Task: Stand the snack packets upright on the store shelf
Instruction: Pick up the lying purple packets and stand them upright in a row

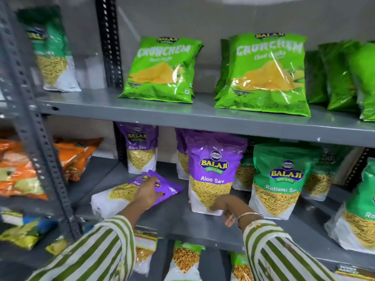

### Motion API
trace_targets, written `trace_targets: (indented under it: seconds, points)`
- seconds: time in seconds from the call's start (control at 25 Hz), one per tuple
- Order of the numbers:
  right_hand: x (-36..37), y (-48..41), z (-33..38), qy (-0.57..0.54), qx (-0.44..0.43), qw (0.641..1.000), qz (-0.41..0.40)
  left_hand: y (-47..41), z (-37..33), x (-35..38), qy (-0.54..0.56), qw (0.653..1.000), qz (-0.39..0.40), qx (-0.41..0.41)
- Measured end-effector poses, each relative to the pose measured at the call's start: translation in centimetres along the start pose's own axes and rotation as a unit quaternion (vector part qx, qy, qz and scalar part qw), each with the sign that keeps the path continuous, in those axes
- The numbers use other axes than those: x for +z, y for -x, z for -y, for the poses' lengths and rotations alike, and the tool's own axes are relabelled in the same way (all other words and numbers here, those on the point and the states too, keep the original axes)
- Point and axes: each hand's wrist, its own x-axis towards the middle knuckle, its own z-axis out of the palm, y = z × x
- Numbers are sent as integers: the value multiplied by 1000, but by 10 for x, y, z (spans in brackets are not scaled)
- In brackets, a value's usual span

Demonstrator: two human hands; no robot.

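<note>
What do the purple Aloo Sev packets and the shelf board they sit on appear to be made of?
The flat-lying Aloo Sev packet under the left hand looks like glossy printed plastic film: it creases, and its lower part seems clear, showing yellow sev. The standing packet looks the same. The shelf board looks like grey painted sheet metal with a dull sheen, on perforated angle posts.

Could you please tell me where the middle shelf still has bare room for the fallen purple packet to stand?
Bare shelf lies left of the fallen packet, toward the orange packets, and between the rear Aloo Sev and front one. Right of that, green Ratlami packets crowd it.
</note>
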Motion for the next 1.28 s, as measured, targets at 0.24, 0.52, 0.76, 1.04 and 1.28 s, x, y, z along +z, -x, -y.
trace_targets:
  seconds: [0.24,0.52,0.76,1.04,1.28]
  points:
    - [78,4,93,-149,35,987,54,-12,67,-99,3,995,24,-99]
    - [181,-10,178,-453,40,881,130,-31,132,-130,128,936,258,-201]
    - [186,-3,169,-522,59,848,72,-29,141,-123,210,869,388,-224]
    - [140,14,157,-446,-123,882,-89,-14,113,-104,279,918,271,-78]
    - [126,10,152,-394,-202,882,-161,-5,98,-96,288,945,155,-28]
